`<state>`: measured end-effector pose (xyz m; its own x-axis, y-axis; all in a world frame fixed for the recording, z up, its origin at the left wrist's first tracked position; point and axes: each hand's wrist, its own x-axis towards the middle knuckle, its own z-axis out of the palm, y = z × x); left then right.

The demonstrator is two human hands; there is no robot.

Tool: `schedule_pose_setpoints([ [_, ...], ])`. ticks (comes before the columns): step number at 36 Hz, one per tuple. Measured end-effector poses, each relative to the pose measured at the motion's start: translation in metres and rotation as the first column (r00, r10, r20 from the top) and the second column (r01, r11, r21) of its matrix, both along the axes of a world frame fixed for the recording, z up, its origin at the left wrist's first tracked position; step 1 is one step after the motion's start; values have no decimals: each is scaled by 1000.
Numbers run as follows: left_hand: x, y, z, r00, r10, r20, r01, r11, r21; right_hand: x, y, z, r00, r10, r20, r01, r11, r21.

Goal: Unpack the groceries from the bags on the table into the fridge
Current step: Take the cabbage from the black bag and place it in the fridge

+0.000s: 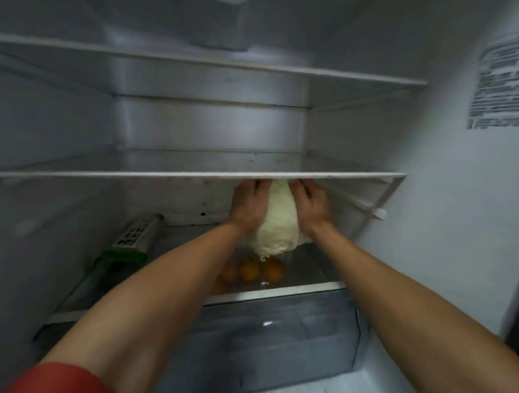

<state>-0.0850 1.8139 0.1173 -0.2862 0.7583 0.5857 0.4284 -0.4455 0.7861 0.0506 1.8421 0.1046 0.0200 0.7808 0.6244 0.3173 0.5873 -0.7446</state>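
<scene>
The fridge [458, 203] stood open, and just under its middle shelf [165, 174] what looked like a pale cabbage [279, 223] was held above the bottom glass shelf [308, 286]. The left hand [249, 203] and right hand [309, 205] gripped it from either side, fingers bent round its upper end. Oranges [261, 270] lay just below it.

I count three shelves. On the bottom shelf [308, 287], which is glass, a pale cabbage [278, 223] sits right of centre, toward the far side. A green-edged pack [133, 236] lies along the left. Oranges [261, 269] near the front: on the glass or under it, I can't tell. The middle shelf [165, 174] runs just over the cabbage. On the top shelf [315, 69] there is a pale bag [223, 21], far centre, blurred.
</scene>
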Motion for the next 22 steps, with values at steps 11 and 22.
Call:
schedule_pose_setpoints([
  [11, -3, 93, -8, 999, -18, 43, 18, 1000, -1, -1, 82, -9, 998, -58, 32, 54, 990, 127],
  [22, 8, 89, -4, 867, 276, -414, -297, 955, 16, 6, 94, -14, 868, -441, 228, 339, 863, 375],
])
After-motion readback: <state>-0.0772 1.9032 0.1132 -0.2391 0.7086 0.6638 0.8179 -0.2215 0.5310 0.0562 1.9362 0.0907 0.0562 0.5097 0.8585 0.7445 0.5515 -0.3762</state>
